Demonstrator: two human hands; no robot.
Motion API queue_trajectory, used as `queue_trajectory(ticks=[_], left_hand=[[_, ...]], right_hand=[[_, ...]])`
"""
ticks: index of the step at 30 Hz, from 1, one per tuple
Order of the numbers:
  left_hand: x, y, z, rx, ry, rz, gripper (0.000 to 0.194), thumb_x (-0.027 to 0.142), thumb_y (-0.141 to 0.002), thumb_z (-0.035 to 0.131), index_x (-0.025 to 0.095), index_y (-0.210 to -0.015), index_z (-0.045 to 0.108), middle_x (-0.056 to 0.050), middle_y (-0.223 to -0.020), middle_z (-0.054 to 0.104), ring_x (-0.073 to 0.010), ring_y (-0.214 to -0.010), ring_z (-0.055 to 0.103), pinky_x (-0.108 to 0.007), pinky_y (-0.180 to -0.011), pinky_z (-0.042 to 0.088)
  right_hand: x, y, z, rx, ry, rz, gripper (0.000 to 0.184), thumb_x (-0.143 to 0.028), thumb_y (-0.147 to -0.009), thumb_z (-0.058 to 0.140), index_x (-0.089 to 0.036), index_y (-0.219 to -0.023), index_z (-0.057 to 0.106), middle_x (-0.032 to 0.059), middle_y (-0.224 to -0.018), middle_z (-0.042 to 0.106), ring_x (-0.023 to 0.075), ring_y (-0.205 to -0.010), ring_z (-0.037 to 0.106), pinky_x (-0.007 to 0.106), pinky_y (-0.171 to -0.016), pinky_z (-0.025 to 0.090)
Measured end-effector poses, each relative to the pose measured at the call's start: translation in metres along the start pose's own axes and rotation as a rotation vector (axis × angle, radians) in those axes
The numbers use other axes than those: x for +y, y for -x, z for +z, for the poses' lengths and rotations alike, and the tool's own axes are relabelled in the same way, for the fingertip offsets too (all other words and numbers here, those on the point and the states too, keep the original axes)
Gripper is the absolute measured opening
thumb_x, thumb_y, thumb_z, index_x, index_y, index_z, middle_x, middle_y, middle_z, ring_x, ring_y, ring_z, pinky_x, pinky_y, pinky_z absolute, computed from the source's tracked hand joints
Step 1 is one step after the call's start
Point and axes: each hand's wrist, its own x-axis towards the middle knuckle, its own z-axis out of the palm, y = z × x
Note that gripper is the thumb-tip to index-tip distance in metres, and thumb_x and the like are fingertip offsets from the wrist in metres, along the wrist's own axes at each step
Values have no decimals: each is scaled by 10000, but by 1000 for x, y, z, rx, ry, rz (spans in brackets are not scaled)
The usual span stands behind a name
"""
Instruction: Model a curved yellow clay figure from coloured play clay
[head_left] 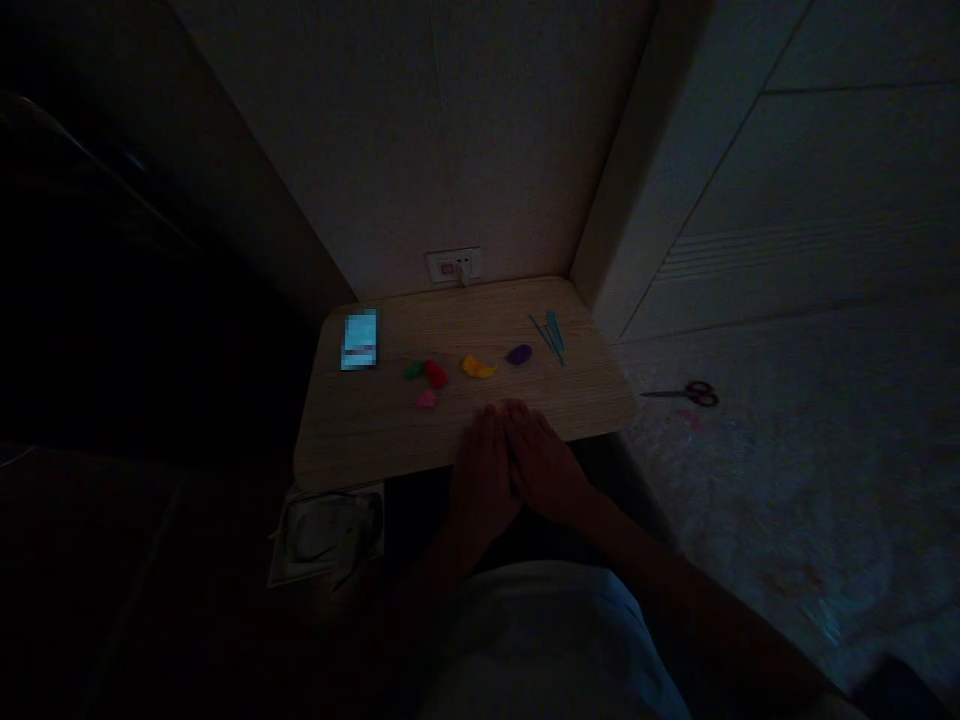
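My left hand point(484, 455) and my right hand point(541, 452) are pressed palm to palm at the front edge of the small wooden table point(352, 435). Their fingers point forward and lie close together; whatever is between the palms, if anything, is hidden. Just beyond the fingertips lie small lumps that look like modelling clay: a yellow lump point(478, 367) and a purple lump point(519, 355). Further left are a red lump point(435, 374), a green lump point(415, 370) and a pink lump point(427, 399). Several thin teal sticks point(550, 336) rest at the back right.
A phone point(360, 339) with a lit screen lies at the table's left back. Behind the table is a wall socket point(454, 265) with a plug. Scissors point(686, 394) lie on the floor to the right. A shallow tray-like object point(328, 535) is below the table's left front. The room is dark.
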Motion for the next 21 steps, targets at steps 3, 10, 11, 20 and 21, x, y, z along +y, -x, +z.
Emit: queue_trajectory(ticks=[3, 10, 11, 20, 21], left_hand=[[-7, -11, 2, 7, 0, 5, 835, 184, -836, 559, 13, -1594, 251, -275, -1658, 317, -396, -1577, 248, -618, -1262, 283], [-28, -46, 7, 5, 2, 12, 801, 181, -825, 538, -21, -1561, 296, -287, -1651, 323, -378, -1580, 249, -596, -1271, 266], [-29, -49, 7, 6, 3, 10, 791, 175, -828, 529, -12, -1562, 301, -280, -1653, 326, -371, -1581, 249, -593, -1272, 265], [-38, -64, 9, 0, 9, 15, 844, 236, -817, 584, -12, -1564, 280, -287, -1660, 304, -383, -1582, 241, -592, -1271, 260], [-39, -64, 9, -1, 10, 18, 849, 238, -815, 589, -21, -1562, 278, -293, -1658, 302, -386, -1582, 238, -590, -1272, 260]], right_hand=[[8, -11, 3, 8, -6, -3, 680, -229, -981, 447, 52, -1586, 314, 281, -1661, 297, 390, -1574, 240, 582, -1254, 292], [27, -45, 10, 15, -27, 7, 659, -230, -989, 393, 39, -1586, 318, 286, -1661, 290, 367, -1583, 229, 608, -1243, 286], [30, -48, 10, 11, -28, 4, 662, -234, -988, 392, 42, -1585, 318, 287, -1660, 294, 367, -1582, 231, 607, -1244, 283], [41, -67, 12, -1, -50, 22, 657, -231, -990, 379, 54, -1580, 319, 301, -1659, 286, 371, -1583, 223, 588, -1244, 278], [41, -67, 12, -4, -50, 20, 654, -232, -995, 375, 51, -1582, 317, 300, -1661, 282, 371, -1583, 222, 590, -1243, 280]])
